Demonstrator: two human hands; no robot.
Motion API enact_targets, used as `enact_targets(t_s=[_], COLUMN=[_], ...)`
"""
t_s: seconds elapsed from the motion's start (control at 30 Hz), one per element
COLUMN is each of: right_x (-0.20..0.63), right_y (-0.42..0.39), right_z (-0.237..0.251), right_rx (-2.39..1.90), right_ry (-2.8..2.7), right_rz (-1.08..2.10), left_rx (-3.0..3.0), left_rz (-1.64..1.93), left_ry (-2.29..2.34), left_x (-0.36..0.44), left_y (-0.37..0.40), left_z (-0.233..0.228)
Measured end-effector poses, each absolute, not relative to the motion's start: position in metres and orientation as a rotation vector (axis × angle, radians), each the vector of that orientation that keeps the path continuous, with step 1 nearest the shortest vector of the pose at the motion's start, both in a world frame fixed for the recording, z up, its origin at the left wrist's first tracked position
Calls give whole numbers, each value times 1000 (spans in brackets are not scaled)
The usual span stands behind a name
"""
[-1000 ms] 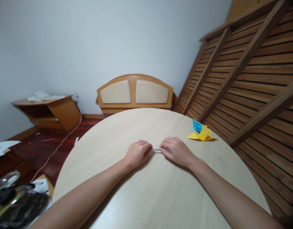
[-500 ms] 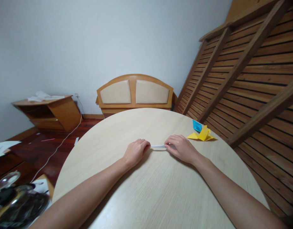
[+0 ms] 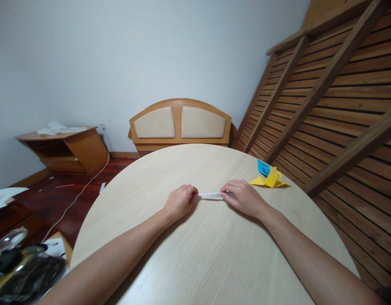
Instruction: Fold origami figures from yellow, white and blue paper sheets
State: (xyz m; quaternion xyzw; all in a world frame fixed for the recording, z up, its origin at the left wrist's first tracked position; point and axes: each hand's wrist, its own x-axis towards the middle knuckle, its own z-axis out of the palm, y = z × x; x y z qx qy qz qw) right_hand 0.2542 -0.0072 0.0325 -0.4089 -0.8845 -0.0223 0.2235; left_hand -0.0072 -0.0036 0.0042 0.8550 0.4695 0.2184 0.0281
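Note:
A narrow strip of folded white paper (image 3: 210, 195) stretches between my hands, low over the round pale wooden table (image 3: 195, 254). My left hand (image 3: 181, 201) pinches its left end, fingers closed. At the other end, my right hand (image 3: 241, 195) grips the paper between thumb and fingers, which hide part of it. Just beyond the right hand sits a yellow origami bird (image 3: 272, 178) with spread wings. A small blue folded paper piece (image 3: 263, 167) stands behind it, close to the table edge.
A slatted wooden frame (image 3: 325, 106) leans along the right side. Behind the table is a padded headboard (image 3: 179, 123). To the left stand a low wooden cabinet (image 3: 90, 150) with papers on top and, nearer, a glass-lidded pot or kettle (image 3: 26, 267).
My left hand has slid slightly left along the paper, so a little more white strip shows between the hands. The right hand has barely moved.

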Motion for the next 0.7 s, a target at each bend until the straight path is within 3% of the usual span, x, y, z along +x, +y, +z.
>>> enact_targets(t_s=[0.7], right_x=[254], right_y=[-5], right_z=[32], right_rx=[-1111], right_ry=[-2484], right_rz=[-61], left_rx=[2635], left_rz=[684], left_ry=[1394], left_x=[-5], left_y=[-10], left_z=[11])
